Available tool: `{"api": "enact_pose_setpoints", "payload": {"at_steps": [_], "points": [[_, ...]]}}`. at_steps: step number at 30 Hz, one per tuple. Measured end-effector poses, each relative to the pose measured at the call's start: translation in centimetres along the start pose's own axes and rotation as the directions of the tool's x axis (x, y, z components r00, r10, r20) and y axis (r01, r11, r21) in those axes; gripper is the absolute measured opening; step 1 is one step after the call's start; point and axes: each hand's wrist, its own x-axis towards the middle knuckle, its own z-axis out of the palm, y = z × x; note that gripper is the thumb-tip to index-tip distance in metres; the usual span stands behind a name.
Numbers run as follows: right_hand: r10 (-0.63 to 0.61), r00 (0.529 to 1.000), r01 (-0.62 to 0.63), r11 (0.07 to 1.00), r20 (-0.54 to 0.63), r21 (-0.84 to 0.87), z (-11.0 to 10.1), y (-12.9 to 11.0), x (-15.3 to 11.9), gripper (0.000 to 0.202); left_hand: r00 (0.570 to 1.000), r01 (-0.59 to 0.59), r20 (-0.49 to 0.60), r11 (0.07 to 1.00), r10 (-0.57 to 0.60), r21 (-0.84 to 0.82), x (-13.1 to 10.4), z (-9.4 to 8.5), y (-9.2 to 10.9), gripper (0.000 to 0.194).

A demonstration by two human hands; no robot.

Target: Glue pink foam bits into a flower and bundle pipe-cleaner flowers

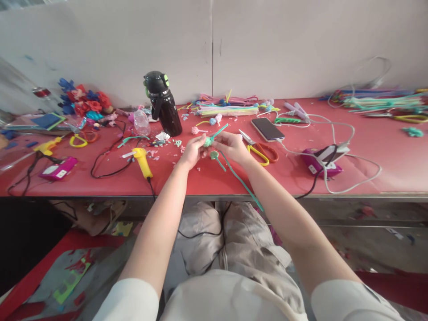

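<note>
Over the red table, my left hand (193, 152) is closed around a small green knot of pipe cleaner (207, 141). My right hand (231, 147) pinches the same green pipe cleaner from the other side. One short end sticks up between the hands, and a long tail (242, 182) hangs past my right forearm over the table edge. Just below the hands sits a small green rosette (214, 154) with a short stem. Right of my right hand lie scissors (262, 150) with yellow and orange handles. My fingertips are partly hidden.
A yellow glue gun (143, 163) lies left of my arms, a black bottle (164, 107) behind it. Pipe cleaner bundles (227, 109) lie at the back. A phone (268, 129) with white cables and a purple box (321, 163) are at right. Scraps are scattered about.
</note>
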Motion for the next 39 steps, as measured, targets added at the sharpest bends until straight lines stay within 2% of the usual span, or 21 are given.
{"api": "enact_pose_setpoints", "payload": {"at_steps": [12,17,22,25,29,36,39], "points": [[0.007,0.986,-0.042,0.978,-0.166,-0.206,-0.2,0.1,0.1,0.026,1.0,0.002,0.031,1.0,-0.003,0.02,0.1,0.1,-0.1,0.031],[0.02,0.988,-0.058,0.967,-0.151,-0.25,-0.2,-0.1,0.0,0.033,1.0,0.0,0.03,0.999,-0.001,0.034,0.0,0.2,0.0,0.032],[0.021,0.986,-0.051,0.982,-0.167,-0.18,0.1,-0.4,-0.1,0.04,0.996,-0.072,0.067,0.99,0.064,0.123,-0.1,0.1,-0.1,0.039],[0.001,0.993,-0.017,0.99,-0.114,-0.14,0.3,-0.7,-0.3,0.04,0.995,-0.086,0.066,0.975,0.074,0.203,-0.1,-0.2,-0.4,0.038],[-0.012,1.0,0.01,0.991,-0.014,-0.135,0.3,-0.8,-0.4,0.041,0.998,-0.06,0.005,0.982,0.06,0.179,0.0,-0.4,-0.4,0.036],[-0.142,0.987,0.115,0.952,-0.077,-0.285,-0.1,-0.3,-0.2,0.029,0.998,0.054,0.04,0.994,-0.058,0.095,-0.5,-0.1,0.4,0.034],[-0.17,0.981,0.141,0.953,-0.088,-0.268,-0.1,-0.4,-0.2,0.025,0.993,0.093,0.069,0.994,-0.096,0.05,-0.6,0.0,0.7,0.033]]}}
